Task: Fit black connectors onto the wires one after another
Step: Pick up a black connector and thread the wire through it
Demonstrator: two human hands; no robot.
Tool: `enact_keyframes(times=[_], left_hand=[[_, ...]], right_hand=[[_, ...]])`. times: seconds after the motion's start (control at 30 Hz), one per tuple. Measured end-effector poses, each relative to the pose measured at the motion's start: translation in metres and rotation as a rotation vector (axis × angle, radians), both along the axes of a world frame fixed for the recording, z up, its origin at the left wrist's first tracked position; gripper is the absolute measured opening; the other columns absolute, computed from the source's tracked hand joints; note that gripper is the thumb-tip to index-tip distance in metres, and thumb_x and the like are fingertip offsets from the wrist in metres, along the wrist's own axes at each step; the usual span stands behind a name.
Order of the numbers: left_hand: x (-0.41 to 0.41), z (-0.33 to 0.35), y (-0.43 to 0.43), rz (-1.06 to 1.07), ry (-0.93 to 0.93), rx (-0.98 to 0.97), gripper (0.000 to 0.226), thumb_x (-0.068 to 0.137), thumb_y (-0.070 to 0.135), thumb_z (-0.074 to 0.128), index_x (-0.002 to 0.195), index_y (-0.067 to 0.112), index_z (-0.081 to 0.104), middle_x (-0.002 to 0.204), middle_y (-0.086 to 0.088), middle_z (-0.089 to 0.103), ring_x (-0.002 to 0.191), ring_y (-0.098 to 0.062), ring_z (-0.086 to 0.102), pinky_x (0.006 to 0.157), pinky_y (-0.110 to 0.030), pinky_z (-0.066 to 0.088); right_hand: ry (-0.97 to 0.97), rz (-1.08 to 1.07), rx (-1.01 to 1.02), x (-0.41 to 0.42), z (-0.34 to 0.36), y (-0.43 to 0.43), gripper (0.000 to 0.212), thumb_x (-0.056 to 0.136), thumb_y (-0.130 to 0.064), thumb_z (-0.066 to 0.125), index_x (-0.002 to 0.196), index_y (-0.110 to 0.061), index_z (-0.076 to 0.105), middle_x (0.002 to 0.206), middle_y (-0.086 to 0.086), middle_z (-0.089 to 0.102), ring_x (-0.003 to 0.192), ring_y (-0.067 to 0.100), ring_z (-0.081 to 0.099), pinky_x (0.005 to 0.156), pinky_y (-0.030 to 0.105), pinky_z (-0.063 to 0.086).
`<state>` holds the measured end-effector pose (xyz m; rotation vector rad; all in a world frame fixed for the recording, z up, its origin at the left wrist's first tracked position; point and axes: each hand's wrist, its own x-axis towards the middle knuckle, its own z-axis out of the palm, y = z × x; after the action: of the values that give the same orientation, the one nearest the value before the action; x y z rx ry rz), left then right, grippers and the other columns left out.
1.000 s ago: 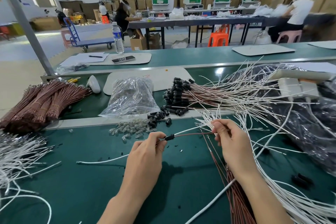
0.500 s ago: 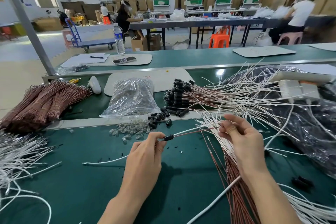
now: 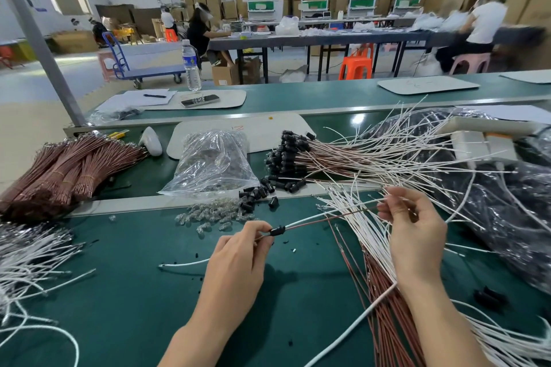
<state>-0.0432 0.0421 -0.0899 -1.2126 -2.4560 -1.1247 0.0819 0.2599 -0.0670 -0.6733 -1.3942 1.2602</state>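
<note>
Since the earlier frames the right hand [image 3: 414, 235] has drifted right and slightly farther away, so the pair of wires [image 3: 328, 217] spans a longer stretch between the hands. The left hand [image 3: 238, 259] has kept its place.

The left thumb and forefinger are curled and pinch the left end of a black connector [image 3: 277, 230] just above the green mat [image 3: 134, 292], near the middle of the scene. One white and one brown wire run from the connector up and right to the right hand. Its thumb and first fingertips pinch their far ends, and its other fingers are loosely spread.

Under the right hand lies a fan of white and brown wires [image 3: 366, 241]. Loose black connectors [image 3: 256, 195] sit beyond the left hand, with small clear pieces [image 3: 208, 214] just left of them and a clear plastic bag [image 3: 211, 161] behind. Farther right is a heap of fitted wires [image 3: 286, 155] with black ends. Tied brown bundles [image 3: 68, 170] lie at far left, and white wires [image 3: 26, 259] are spread at near left.
</note>
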Motion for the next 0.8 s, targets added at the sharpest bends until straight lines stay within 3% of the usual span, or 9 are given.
enact_keyframes(times=[0.23, 0.33, 0.47, 0.53, 0.57, 0.7, 0.77, 0.8], left_hand=[[-0.001, 0.000, 0.001, 0.005, -0.002, -0.002, 0.007, 0.100, 0.040, 0.047, 0.106, 0.039, 0.048, 0.075, 0.022, 0.057, 0.096, 0.003, 0.047, 0.072, -0.017, 0.038], [-0.002, 0.000, 0.001, 0.009, 0.003, -0.017, 0.012, 0.099, 0.045, 0.041, 0.107, 0.040, 0.047, 0.076, 0.023, 0.057, 0.098, 0.006, 0.044, 0.073, -0.017, 0.037], [-0.002, 0.001, 0.000, 0.052, 0.042, -0.003, 0.009, 0.100, 0.033, 0.054, 0.109, 0.034, 0.054, 0.076, 0.020, 0.061, 0.101, 0.018, 0.039, 0.079, -0.017, 0.036], [-0.004, 0.000, -0.001, 0.080, 0.073, 0.005, 0.011, 0.099, 0.027, 0.060, 0.109, 0.030, 0.059, 0.076, 0.018, 0.063, 0.101, 0.028, 0.031, 0.082, -0.025, 0.039], [-0.005, 0.000, -0.002, 0.092, 0.082, 0.001, 0.011, 0.098, 0.026, 0.061, 0.108, 0.029, 0.060, 0.076, 0.017, 0.063, 0.100, 0.028, 0.030, 0.084, -0.029, 0.041], [-0.013, 0.000, -0.006, 0.144, 0.114, -0.044, 0.009, 0.099, 0.026, 0.059, 0.107, 0.029, 0.058, 0.073, 0.018, 0.061, 0.082, 0.000, 0.042, 0.099, -0.030, 0.036], [-0.016, 0.001, -0.009, 0.157, 0.103, -0.044, 0.007, 0.100, 0.026, 0.058, 0.107, 0.030, 0.056, 0.070, 0.018, 0.059, 0.090, 0.003, 0.049, 0.100, -0.024, 0.029], [-0.017, 0.001, -0.010, 0.163, 0.084, -0.034, 0.007, 0.101, 0.026, 0.058, 0.106, 0.030, 0.056, 0.068, 0.017, 0.059, 0.095, 0.010, 0.048, 0.096, -0.021, 0.028]], right_hand=[[0.095, -0.032, -0.159, 0.002, 0.000, 0.009, 0.019, 0.095, -0.013, 0.069, 0.089, -0.031, 0.072, 0.082, -0.012, 0.071, 0.072, 0.000, 0.064, 0.066, 0.013, 0.054], [0.175, -0.074, -0.249, 0.006, 0.001, 0.015, 0.017, 0.094, -0.013, 0.070, 0.091, -0.030, 0.071, 0.081, -0.012, 0.072, 0.071, 0.001, 0.065, 0.067, 0.015, 0.055], [0.305, -0.190, -0.369, 0.015, 0.001, 0.027, 0.019, 0.094, -0.006, 0.068, 0.093, -0.025, 0.068, 0.087, -0.007, 0.069, 0.070, 0.003, 0.065, 0.067, 0.015, 0.055], [0.337, -0.243, -0.393, 0.017, 0.000, 0.030, 0.021, 0.095, -0.004, 0.066, 0.093, -0.024, 0.066, 0.087, -0.005, 0.067, 0.068, 0.001, 0.065, 0.069, 0.015, 0.054], [0.349, -0.264, -0.392, 0.018, -0.001, 0.031, 0.022, 0.095, -0.003, 0.066, 0.092, -0.024, 0.065, 0.086, -0.004, 0.066, 0.066, 0.001, 0.065, 0.070, 0.015, 0.055], [0.334, -0.332, -0.375, 0.018, -0.001, 0.032, 0.022, 0.097, -0.001, 0.062, 0.095, -0.023, 0.062, 0.084, -0.003, 0.064, 0.065, 0.002, 0.064, 0.079, 0.021, 0.059], [0.253, -0.348, -0.366, 0.017, -0.002, 0.030, 0.019, 0.098, -0.004, 0.061, 0.105, -0.022, 0.062, 0.092, -0.002, 0.065, 0.072, 0.003, 0.064, 0.083, 0.026, 0.060], [0.157, -0.367, -0.345, 0.016, -0.003, 0.028, 0.022, 0.098, -0.008, 0.061, 0.116, -0.021, 0.061, 0.107, 0.002, 0.065, 0.080, 0.003, 0.064, 0.081, 0.025, 0.058]])
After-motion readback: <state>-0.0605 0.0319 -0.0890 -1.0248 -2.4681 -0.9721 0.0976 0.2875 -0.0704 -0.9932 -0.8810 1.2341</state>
